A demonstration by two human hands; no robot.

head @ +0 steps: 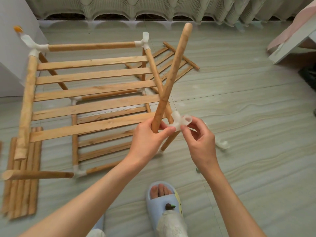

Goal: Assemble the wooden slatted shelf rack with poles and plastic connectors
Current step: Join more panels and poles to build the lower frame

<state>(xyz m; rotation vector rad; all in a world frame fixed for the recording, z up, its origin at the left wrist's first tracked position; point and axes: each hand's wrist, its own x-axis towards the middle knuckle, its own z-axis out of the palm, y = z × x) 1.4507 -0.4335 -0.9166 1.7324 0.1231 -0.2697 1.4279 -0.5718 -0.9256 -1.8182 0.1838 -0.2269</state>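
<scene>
The left hand (pixel 148 136) grips a loose pole (pixel 171 77) near its lower end, tilted up over the half-built rack (pixel 92 89); the right hand (pixel 199 136) pinches a plastic connector (pixel 179 120) just beside that end.

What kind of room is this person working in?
Probably a bedroom at home: pale floor tiles, a lace curtain hanging down along the far wall, and what looks like a bed corner with pink bedding at right.

A room with a pale floor (pixel 239 103)
Lacy curtains (pixel 153 7) hang at the back; white furniture (pixel 10 48) stands left.
</scene>
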